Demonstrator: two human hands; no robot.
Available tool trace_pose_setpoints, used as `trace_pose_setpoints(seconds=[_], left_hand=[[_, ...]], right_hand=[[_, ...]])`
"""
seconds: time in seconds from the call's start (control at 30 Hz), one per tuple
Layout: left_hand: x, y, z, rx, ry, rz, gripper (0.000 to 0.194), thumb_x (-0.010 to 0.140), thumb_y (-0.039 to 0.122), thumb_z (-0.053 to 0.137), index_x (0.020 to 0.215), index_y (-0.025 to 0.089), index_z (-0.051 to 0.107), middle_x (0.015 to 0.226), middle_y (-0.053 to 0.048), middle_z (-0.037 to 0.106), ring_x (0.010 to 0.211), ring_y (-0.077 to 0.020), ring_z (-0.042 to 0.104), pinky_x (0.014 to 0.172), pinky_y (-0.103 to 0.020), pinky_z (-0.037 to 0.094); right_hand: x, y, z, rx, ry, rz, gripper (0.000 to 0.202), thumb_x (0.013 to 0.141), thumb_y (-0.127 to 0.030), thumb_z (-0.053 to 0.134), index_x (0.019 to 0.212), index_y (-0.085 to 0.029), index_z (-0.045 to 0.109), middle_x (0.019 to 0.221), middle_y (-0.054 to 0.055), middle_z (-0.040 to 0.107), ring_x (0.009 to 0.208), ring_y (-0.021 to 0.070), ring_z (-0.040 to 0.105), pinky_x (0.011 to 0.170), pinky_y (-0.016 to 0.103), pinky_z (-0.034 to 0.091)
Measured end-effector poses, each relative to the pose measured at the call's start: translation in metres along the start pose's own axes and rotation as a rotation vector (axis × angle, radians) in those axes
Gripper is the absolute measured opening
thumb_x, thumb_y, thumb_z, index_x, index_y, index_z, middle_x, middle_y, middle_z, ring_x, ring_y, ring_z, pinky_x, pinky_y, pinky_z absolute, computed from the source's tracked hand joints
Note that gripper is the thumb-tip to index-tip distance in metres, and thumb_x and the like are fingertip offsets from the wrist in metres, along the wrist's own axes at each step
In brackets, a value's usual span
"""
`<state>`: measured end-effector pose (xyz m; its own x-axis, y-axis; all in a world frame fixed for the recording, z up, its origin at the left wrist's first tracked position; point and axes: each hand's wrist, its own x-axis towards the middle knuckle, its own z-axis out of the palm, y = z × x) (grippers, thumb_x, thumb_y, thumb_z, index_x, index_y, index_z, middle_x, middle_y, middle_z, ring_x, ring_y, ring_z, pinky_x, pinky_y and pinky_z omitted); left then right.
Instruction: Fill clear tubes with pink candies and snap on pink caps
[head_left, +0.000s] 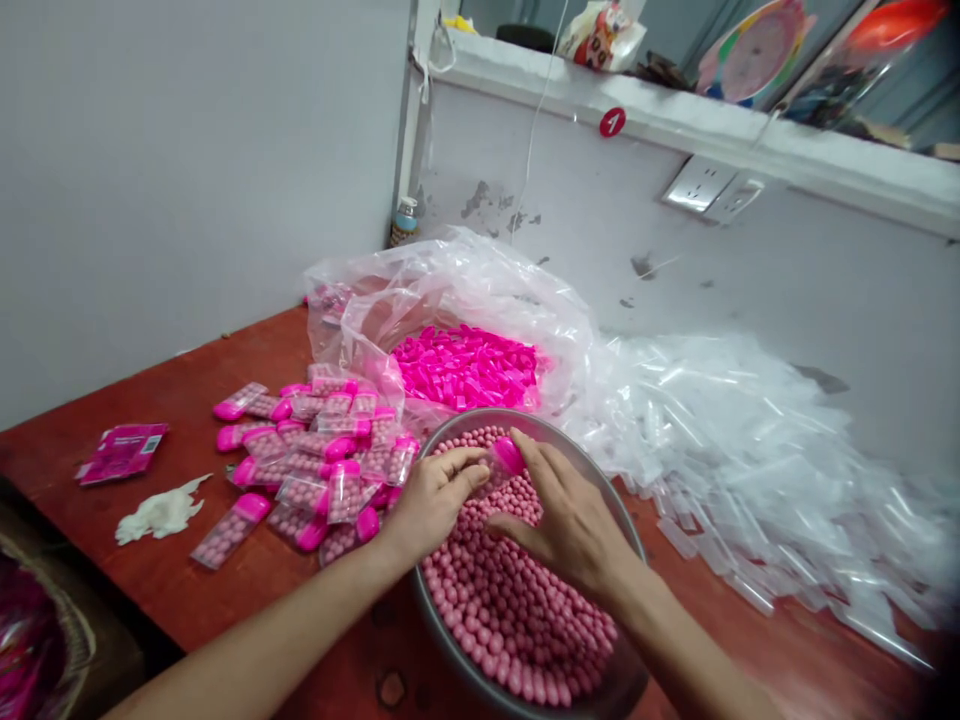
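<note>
Over a grey metal bowl (pixel 634 535) of pink beads (pixel 517 610), my left hand (pixel 439 500) pinches a small clear container (pixel 496 468) with a bright pink cap (pixel 509 455). The container is tilted, its capped end toward the right. My right hand (pixel 566 510) has its fingers stretched out and the thumb apart; its fingertips touch the cap. Left of the bowl lies a heap of filled clear containers with pink caps (pixel 315 460). Behind the bowl, loose pink caps (pixel 469 365) lie in an open clear plastic bag (pixel 457 265).
A large pile of clear empty containers (pixel 750 470) covers the right side of the red table (pixel 262 610). Pink packets (pixel 124 452) and a crumpled white scrap (pixel 161 513) lie at the left. A shelf (pixel 675 115) runs along the wall above a socket (pixel 699 185).
</note>
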<state>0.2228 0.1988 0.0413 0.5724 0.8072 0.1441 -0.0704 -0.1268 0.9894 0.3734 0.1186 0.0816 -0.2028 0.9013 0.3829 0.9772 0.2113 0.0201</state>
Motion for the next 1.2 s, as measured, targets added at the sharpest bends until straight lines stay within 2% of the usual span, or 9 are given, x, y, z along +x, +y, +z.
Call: trace_pose_setpoints(seconds=[0.13,0.4,0.6,0.67,0.77,0.87,1.0,1.1,1.2], left_hand=[[0.0,-0.001,0.001,0.027,-0.007,0.01,0.025,0.082,0.024,0.049,0.101,0.017,0.062,0.095,-0.003,0.067,0.085,-0.0173,0.06,0.077,-0.026,0.045],[0.0,-0.001,0.0,0.064,-0.034,0.002,0.021,0.08,0.022,0.05,0.098,0.016,0.061,0.09,-0.003,0.066,0.082,-0.0168,0.06,0.078,-0.028,0.046],[0.004,0.001,0.003,-0.199,0.036,-0.083,0.024,0.079,0.027,0.054,0.098,0.013,0.057,0.084,-0.004,0.066,0.076,-0.0154,0.062,0.071,-0.027,0.049],[0.005,0.004,-0.011,-0.281,0.108,-0.098,0.027,0.078,0.031,0.055,0.099,0.013,0.056,0.082,-0.004,0.066,0.074,-0.0151,0.063,0.071,-0.029,0.051],[0.01,0.003,-0.053,-0.181,0.284,-0.043,0.033,0.077,0.036,0.057,0.101,0.012,0.058,0.085,-0.005,0.067,0.075,-0.0164,0.064,0.075,-0.032,0.051],[0.015,-0.005,-0.107,0.201,0.533,0.038,0.036,0.077,0.038,0.057,0.106,0.017,0.06,0.1,-0.005,0.066,0.091,-0.0202,0.061,0.086,-0.036,0.046],[0.017,-0.013,-0.146,0.714,0.59,0.019,0.04,0.08,0.037,0.053,0.112,0.014,0.058,0.11,-0.008,0.063,0.103,-0.0259,0.055,0.093,-0.041,0.04],[0.012,-0.008,-0.133,0.81,0.559,0.087,0.042,0.08,0.036,0.052,0.116,0.014,0.054,0.115,-0.009,0.06,0.107,-0.0255,0.054,0.093,-0.039,0.04],[0.003,0.006,-0.094,0.712,0.405,0.187,0.034,0.081,0.033,0.05,0.111,0.019,0.058,0.113,-0.005,0.062,0.104,-0.0204,0.056,0.093,-0.034,0.041]], right_hand=[[0.001,-0.012,0.021,-0.046,0.086,0.122,0.066,0.078,-0.042,0.052,0.13,-0.009,0.028,0.112,0.02,0.053,0.102,0.0309,0.052,0.078,0.044,0.048],[0.004,-0.008,0.03,-0.041,0.105,0.077,0.058,0.075,-0.039,0.052,0.121,-0.006,0.039,0.102,0.02,0.057,0.091,0.0302,0.057,0.075,0.042,0.048],[0.01,0.005,0.011,0.189,-0.056,0.084,0.087,0.073,-0.048,0.056,0.137,-0.009,0.012,0.126,0.022,0.042,0.114,0.0312,0.044,0.086,0.046,0.043],[0.007,0.021,-0.001,0.238,-0.05,0.194,0.078,0.077,-0.048,0.053,0.136,-0.014,0.016,0.126,0.019,0.044,0.109,0.0285,0.049,0.082,0.044,0.046],[-0.007,0.051,-0.009,0.181,-0.134,0.372,0.042,0.084,-0.04,0.046,0.12,-0.017,0.045,0.107,0.012,0.058,0.089,0.0224,0.059,0.073,0.035,0.047],[-0.027,0.072,0.001,0.022,-0.385,0.423,0.026,0.085,-0.033,0.045,0.1,-0.015,0.058,0.088,0.009,0.063,0.08,0.0212,0.06,0.07,0.031,0.044],[-0.04,0.075,0.023,-0.127,-0.515,0.445,0.026,0.082,-0.032,0.049,0.098,-0.013,0.057,0.093,0.011,0.059,0.082,0.0212,0.06,0.069,0.028,0.04],[-0.037,0.064,0.031,-0.113,-0.552,0.412,0.025,0.079,-0.036,0.053,0.094,-0.016,0.054,0.096,0.009,0.058,0.083,0.0207,0.059,0.066,0.026,0.038],[-0.032,0.052,0.032,-0.11,-0.576,0.364,0.016,0.085,-0.031,0.045,0.094,-0.018,0.049,0.09,0.006,0.061,0.077,0.0193,0.059,0.06,0.025,0.035]])
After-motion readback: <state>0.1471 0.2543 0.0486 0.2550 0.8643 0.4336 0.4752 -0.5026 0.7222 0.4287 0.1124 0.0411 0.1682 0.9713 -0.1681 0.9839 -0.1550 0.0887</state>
